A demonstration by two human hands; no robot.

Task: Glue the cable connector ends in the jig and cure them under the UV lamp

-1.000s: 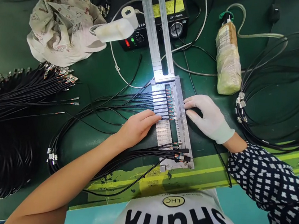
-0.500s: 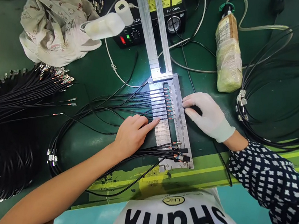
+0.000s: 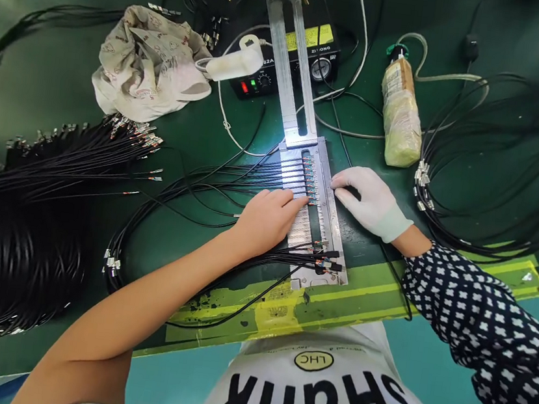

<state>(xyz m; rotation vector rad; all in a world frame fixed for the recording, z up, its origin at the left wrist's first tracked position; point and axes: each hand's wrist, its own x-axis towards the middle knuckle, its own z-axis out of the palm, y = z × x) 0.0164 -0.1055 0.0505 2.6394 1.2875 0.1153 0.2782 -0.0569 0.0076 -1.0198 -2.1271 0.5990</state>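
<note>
A metal slotted jig point(image 3: 300, 229) lies on the bench with several black cables point(image 3: 258, 171) laid side by side across its upper half. Their stripped ends, showing coloured wires point(image 3: 309, 174), reach over the slot. My bare left hand point(image 3: 267, 220) rests on the jig, fingers curled, its index fingertip pressing the lowest cable of the row beside the slot. Its thumb is hidden. My right hand point(image 3: 372, 203), in a white glove, has thumb and index fingertip close together at the jig's right edge. Below my left hand, a bunch of cables point(image 3: 287, 256) crosses the jig's lower end.
A lit lamp point(image 3: 234, 65) stands before a black controller box point(image 3: 285, 76). A crumpled cloth point(image 3: 144, 62) lies left of it; a wrapped bottle point(image 3: 401, 113) with a tube is at right. Cable bundles point(image 3: 22, 250) fill the left; a coil point(image 3: 469, 213) lies far right.
My left index fingertip has slid right along the jig to the slot's edge, onto the cable's end. My right hand stays at the jig's edge. The camera view has shifted.
</note>
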